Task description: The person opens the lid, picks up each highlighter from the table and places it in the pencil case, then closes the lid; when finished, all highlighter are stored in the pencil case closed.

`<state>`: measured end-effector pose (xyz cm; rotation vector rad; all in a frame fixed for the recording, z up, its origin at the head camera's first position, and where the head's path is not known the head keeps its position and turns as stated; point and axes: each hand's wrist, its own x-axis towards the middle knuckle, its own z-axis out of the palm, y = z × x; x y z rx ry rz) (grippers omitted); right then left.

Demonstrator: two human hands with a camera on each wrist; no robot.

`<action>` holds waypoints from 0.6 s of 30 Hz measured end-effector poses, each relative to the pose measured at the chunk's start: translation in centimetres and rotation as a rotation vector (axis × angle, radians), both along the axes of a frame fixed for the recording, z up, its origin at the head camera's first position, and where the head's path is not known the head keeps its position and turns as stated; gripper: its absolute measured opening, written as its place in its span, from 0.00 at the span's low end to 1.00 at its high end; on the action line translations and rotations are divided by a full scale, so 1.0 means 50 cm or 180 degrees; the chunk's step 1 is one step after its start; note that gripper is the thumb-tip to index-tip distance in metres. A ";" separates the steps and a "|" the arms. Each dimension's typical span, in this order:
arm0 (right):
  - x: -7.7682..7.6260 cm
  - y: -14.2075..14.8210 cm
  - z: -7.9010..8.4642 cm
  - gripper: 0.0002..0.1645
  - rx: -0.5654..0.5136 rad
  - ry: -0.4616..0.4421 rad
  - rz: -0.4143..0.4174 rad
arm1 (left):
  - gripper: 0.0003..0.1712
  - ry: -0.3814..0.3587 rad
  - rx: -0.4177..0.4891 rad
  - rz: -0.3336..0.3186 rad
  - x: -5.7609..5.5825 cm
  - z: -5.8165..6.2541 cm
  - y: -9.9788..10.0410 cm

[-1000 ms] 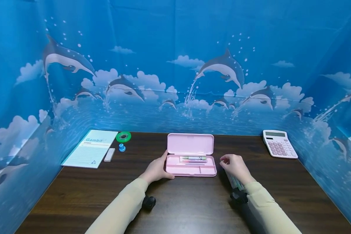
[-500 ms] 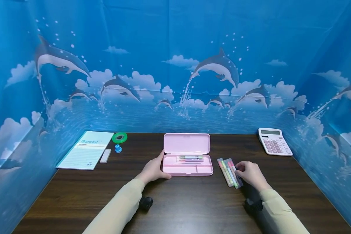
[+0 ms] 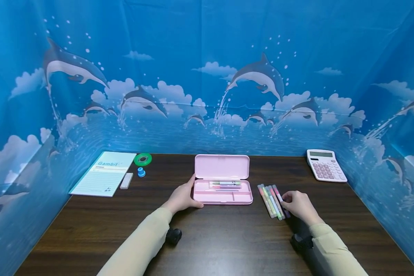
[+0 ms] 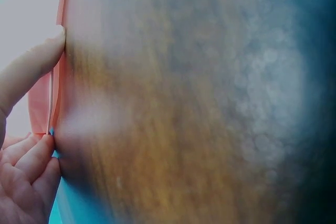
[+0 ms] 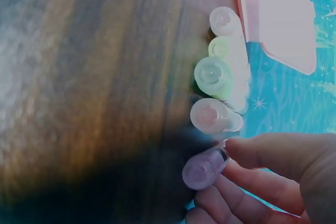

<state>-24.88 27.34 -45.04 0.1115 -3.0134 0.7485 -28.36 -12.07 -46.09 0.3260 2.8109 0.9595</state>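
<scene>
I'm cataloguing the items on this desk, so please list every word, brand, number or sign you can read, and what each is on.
"Gambit": on the cover of the notebook; smaller print on that cover is too small to read.
Calculator: key markings too small to read; no digits can be made out on its display.
Pens and pink case: no text can be made out.

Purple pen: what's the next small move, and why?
Probably lift the purple pen slightly and bring it toward the case: the right grip pinches it, the case lies open with what look like pens inside, and the left grip holds its side.
</scene>
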 end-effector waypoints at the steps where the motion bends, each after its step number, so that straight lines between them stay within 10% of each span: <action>1: 0.000 0.000 -0.001 0.09 -0.0003 0.0014 -0.0006 | 0.68 -0.0001 -0.0003 0.0002 0.000 0.000 0.000; 18: 0.003 0.008 0.000 0.08 -0.0279 -0.0323 -0.0301 | 0.68 0.0013 -0.0031 -0.0002 -0.002 -0.002 0.003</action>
